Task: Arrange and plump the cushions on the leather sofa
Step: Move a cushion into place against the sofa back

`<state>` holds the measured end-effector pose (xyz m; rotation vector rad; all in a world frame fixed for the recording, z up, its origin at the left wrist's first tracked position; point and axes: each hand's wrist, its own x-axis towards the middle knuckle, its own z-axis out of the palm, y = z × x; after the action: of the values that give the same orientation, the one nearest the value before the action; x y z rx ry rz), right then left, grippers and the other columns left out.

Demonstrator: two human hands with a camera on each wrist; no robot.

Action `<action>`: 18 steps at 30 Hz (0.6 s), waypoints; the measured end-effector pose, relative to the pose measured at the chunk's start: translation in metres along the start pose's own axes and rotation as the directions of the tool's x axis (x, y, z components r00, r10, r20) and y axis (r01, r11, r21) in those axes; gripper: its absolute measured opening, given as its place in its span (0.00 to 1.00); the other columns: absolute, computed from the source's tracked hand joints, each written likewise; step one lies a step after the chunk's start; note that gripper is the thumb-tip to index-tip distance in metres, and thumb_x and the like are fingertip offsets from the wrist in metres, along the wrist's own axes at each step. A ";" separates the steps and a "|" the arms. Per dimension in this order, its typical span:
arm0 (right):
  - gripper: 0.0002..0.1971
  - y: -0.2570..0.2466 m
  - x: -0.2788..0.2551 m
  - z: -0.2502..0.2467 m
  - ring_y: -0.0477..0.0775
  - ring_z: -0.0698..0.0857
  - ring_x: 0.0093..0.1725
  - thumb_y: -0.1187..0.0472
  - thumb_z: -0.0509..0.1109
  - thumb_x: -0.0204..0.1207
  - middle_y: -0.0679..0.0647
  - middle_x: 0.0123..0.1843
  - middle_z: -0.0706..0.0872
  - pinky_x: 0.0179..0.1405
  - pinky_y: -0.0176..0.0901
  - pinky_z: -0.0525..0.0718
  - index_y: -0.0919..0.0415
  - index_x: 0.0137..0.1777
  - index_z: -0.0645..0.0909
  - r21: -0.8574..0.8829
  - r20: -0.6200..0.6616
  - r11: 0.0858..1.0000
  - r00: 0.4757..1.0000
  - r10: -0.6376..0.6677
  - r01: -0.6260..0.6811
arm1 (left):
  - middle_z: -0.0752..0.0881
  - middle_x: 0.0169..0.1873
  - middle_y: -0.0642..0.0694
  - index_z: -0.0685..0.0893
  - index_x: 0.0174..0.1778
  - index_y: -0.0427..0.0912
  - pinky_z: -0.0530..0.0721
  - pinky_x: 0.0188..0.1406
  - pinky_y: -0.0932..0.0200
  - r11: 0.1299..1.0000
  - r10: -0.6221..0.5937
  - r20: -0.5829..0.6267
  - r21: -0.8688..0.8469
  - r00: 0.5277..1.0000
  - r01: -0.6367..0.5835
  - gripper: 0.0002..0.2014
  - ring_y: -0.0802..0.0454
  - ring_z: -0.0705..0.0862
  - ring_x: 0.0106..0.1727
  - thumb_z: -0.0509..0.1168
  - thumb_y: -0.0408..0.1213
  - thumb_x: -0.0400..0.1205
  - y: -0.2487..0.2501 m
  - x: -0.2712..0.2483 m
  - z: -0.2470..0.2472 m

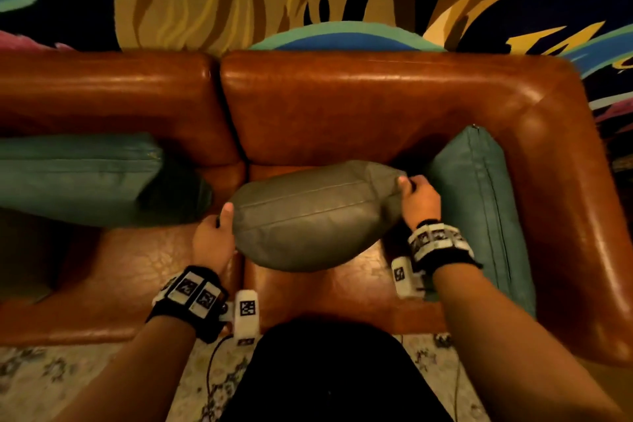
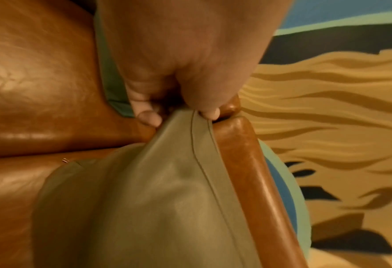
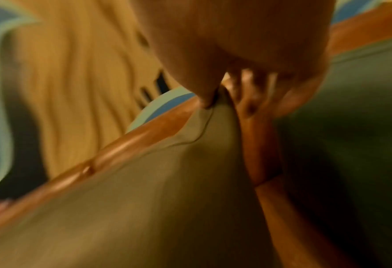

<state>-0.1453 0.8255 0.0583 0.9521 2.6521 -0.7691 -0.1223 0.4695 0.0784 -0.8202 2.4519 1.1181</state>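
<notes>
- I have the grey-green cushion [image 1: 308, 216] held between both hands over the right-hand seat of the leather sofa [image 1: 376, 103], its lower edge close to the seat, and I cannot tell whether it touches.
- My left hand [image 1: 214, 236] has its grip closed on the cushion's left end; in the left wrist view the thumb and fingertips [image 2: 149, 117] pinch the cover right at the seam.
- My right hand [image 1: 419, 199] has its grip closed on the right corner, where the cover bunches into a peak between thumb and fingers.
- It looks soft and light to me: the body bulges and the corners stretch under the pull. The cover has a smooth, leather-like sheen, so I judge it slippery; the seamed corners are the safest place to hold it.
- For plumping I would push the two ends toward each other, not tug on the cover.
- A teal cushion [image 1: 479, 209] stands on edge against the right armrest, just beside my right hand.
- Another teal cushion [image 1: 78, 175] lies along the backrest on the left seat, well apart from the one I hold.
- No container is in view, and nothing is inside anything.
</notes>
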 end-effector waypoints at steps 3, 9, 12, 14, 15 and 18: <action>0.15 -0.010 0.000 -0.009 0.67 0.84 0.44 0.55 0.62 0.87 0.67 0.41 0.86 0.41 0.51 0.74 0.67 0.45 0.80 0.112 0.045 0.961 0.965 -0.258 0.251 | 0.86 0.43 0.34 0.81 0.45 0.33 0.77 0.53 0.47 0.979 0.194 -0.009 -0.060 0.981 -0.194 0.24 0.38 0.84 0.50 0.56 0.54 0.88 0.014 -0.005 0.011; 0.12 0.011 -0.016 -0.047 0.50 0.82 0.41 0.52 0.68 0.83 0.51 0.36 0.85 0.39 0.41 0.70 0.58 0.45 0.87 0.303 -0.131 0.920 0.967 -0.218 0.249 | 0.86 0.42 0.40 0.84 0.48 0.36 0.76 0.48 0.51 0.962 0.199 -0.173 -0.155 0.965 -0.226 0.20 0.42 0.84 0.48 0.60 0.52 0.87 0.019 0.022 -0.025; 0.10 0.021 -0.028 -0.044 0.45 0.81 0.36 0.55 0.71 0.81 0.51 0.32 0.86 0.38 0.41 0.77 0.60 0.41 0.86 0.460 -0.045 0.867 0.980 -0.195 0.194 | 0.86 0.41 0.42 0.83 0.47 0.38 0.78 0.47 0.52 0.945 0.267 -0.099 -0.169 0.959 -0.280 0.17 0.47 0.83 0.45 0.63 0.50 0.86 0.029 0.020 -0.024; 0.08 0.039 -0.030 -0.047 0.39 0.80 0.32 0.62 0.75 0.78 0.47 0.30 0.86 0.35 0.31 0.79 0.65 0.40 0.86 0.637 -0.010 0.764 0.992 -0.126 0.103 | 0.86 0.38 0.43 0.83 0.46 0.37 0.78 0.44 0.54 0.932 0.270 -0.086 -0.227 0.959 -0.282 0.16 0.51 0.82 0.40 0.67 0.49 0.84 0.022 0.022 -0.033; 0.07 0.047 -0.029 -0.046 0.39 0.80 0.31 0.64 0.76 0.77 0.46 0.29 0.86 0.35 0.31 0.79 0.68 0.41 0.85 0.678 -0.004 0.731 0.996 -0.091 0.070 | 0.85 0.37 0.43 0.83 0.45 0.36 0.78 0.43 0.54 0.927 0.256 -0.092 -0.258 0.962 -0.272 0.15 0.53 0.81 0.39 0.69 0.48 0.83 0.017 0.024 -0.037; 0.08 0.059 -0.024 -0.032 0.40 0.78 0.28 0.64 0.75 0.77 0.45 0.26 0.84 0.35 0.37 0.78 0.67 0.39 0.84 0.683 0.030 0.729 0.999 0.021 -0.035 | 0.87 0.37 0.43 0.84 0.42 0.41 0.81 0.48 0.47 0.885 0.208 -0.037 -0.419 0.977 -0.205 0.11 0.51 0.84 0.41 0.73 0.45 0.80 0.029 0.015 -0.039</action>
<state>-0.0899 0.8690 0.0696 1.1108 2.3207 -1.8157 -0.1541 0.4499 0.1127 -0.6686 2.3629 1.7692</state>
